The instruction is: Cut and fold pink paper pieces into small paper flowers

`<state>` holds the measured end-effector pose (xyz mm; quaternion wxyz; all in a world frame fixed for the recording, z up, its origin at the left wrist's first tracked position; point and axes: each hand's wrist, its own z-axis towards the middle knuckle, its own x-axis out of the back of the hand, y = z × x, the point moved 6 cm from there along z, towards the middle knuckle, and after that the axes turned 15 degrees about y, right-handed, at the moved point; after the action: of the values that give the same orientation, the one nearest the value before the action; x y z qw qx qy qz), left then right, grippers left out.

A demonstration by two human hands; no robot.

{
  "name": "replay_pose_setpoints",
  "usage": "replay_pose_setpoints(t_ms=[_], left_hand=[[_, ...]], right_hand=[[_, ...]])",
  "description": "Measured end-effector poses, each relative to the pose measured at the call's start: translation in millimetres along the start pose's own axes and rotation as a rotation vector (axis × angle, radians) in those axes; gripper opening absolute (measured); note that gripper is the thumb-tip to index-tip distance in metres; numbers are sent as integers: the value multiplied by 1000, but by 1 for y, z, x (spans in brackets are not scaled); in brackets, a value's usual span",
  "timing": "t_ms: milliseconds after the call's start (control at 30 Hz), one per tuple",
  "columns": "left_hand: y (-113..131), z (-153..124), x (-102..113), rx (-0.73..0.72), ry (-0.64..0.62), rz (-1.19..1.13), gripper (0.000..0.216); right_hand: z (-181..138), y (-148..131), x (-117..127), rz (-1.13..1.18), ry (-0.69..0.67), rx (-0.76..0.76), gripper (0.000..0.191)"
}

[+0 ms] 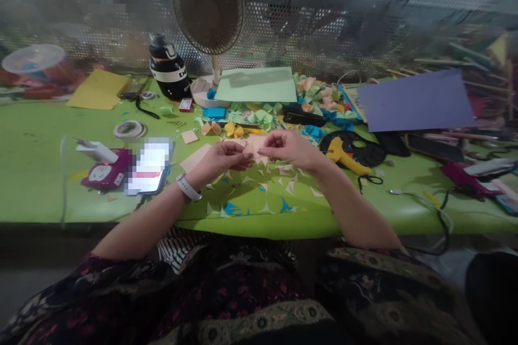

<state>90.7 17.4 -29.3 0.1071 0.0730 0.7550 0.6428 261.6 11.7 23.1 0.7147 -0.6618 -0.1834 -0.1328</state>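
Note:
A small folded piece of pale pink paper (256,146) is held over the green table (36,172), pinched from both sides. My left hand (222,160), with a white watch on its wrist, grips its left edge. My right hand (289,149) pinches its right edge with fingers closed. Below the hands lie several small paper offcuts (259,194) in white, pink and blue. A flat pink paper sheet (196,158) lies just left of my left hand.
A desk fan (208,5) and a black bottle (168,67) stand at the back. A yellow glue gun (343,154), a purple sheet (416,101), a green sheet (257,85), tape rolls (128,129), folded paper flowers (259,117) and a phone (148,167) lie around.

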Motion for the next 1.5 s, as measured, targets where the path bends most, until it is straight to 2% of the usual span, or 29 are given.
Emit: replay_pose_setpoints(t_ms=[467, 667, 767, 933, 1133, 1267, 1367, 1500], left_hand=[[6, 3, 4, -40, -25, -2, 31], [-5, 1, -3, 31, -121, 86, 36], [-10, 1, -4, 86, -143, 128, 35], [-9, 4, 1, 128, -115, 128, 36], [-12, 11, 7, 140, -71, 82, 38], [-8, 13, 14, 108, -10, 39, 37], [-3, 13, 18, 104, 61, -21, 31], [-2, 13, 20, 107, 109, -56, 27]], right_hand=[[2, 6, 1, 98, 56, -24, 30], [-17, 32, -4, 97, -3, -75, 26], [-29, 45, 3, 65, -2, -97, 20], [-40, 59, 45, 3, 116, -101, 19], [-33, 60, 111, -108, 414, -41, 24], [-30, 57, 145, -145, 555, 1, 25], [-30, 65, 166, -168, 610, -17, 23], [-13, 80, 178, -292, 577, -35, 13]])
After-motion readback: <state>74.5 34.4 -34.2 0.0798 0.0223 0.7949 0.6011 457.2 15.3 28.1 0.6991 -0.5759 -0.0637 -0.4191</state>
